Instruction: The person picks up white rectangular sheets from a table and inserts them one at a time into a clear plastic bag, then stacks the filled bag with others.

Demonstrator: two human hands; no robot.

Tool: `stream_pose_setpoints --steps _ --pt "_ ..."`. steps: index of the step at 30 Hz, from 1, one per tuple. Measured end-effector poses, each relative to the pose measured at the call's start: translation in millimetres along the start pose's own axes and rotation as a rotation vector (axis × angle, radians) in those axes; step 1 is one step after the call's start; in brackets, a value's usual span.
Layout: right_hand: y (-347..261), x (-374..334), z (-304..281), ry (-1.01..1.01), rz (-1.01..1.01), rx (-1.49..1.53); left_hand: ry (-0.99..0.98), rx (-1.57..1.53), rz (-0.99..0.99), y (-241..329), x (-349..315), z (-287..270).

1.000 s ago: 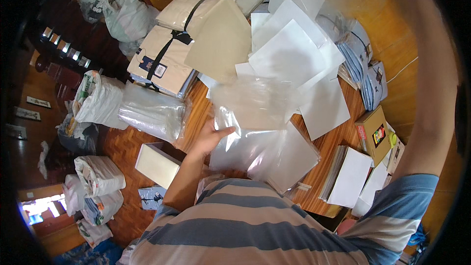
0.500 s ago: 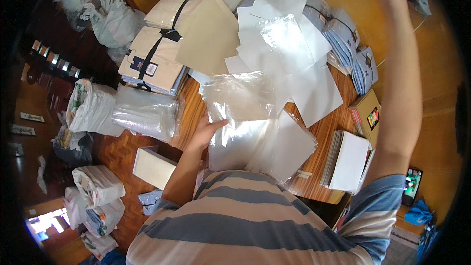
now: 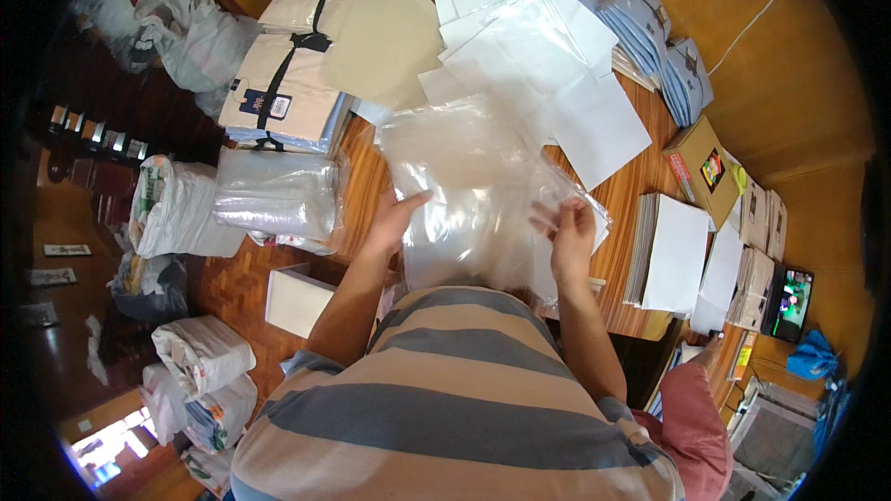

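Against the blue-and-beige striped shirt [image 3: 445, 408], a flat stack of clear plastic bags [image 3: 469, 232] is gripped at its left edge by the left hand [image 3: 393, 220], apparently for steadiness. The right hand [image 3: 574, 237] is held half-curled at the opposite edge; a pinch cannot be confirmed. Open brown wood-grained tabletop [image 3: 624, 221] is left rightward; white rectangular sheets [image 3: 529, 51] are crowded beyond.

- Yellow-brown wall [image 3: 817, 102] on your right
- Striped wood-grain table [image 3: 618, 264] before you
- Herringbone wood floor [image 3: 227, 289] to your left
- Bright opening [image 3: 116, 450], lower left, glaring
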State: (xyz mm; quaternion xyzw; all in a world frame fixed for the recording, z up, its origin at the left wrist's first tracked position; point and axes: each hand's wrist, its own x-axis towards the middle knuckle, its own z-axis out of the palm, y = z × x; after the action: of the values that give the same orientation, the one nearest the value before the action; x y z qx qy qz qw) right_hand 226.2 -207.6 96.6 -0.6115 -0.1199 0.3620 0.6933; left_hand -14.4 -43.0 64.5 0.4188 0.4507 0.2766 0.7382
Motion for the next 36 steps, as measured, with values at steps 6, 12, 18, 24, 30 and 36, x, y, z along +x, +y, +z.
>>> stream_pose_setpoints --steps 6,12,18,24,30,36 --pt "14 -55 17 -0.332 0.006 -0.122 -0.105 -0.049 0.006 -21 12 -13" --pt "24 -84 -25 -0.498 0.408 -0.162 -0.105 -0.227 -0.069 -17 -2 -8" --pt "-7 -30 -70 -0.86 0.138 -0.824 -0.07 -0.278 -0.109 -18 -4 -12" --pt "-16 54 -10 -0.455 0.223 -0.612 -0.045 -0.208 -0.125 -27 8 -15" --pt "-19 43 62 -0.427 0.033 -1.008 -0.003 -0.193 -0.026 -22 2 -10" --pt "16 57 47 -0.338 -0.252 -1.192 -0.012 -0.209 -0.094 -16 -1 -6"
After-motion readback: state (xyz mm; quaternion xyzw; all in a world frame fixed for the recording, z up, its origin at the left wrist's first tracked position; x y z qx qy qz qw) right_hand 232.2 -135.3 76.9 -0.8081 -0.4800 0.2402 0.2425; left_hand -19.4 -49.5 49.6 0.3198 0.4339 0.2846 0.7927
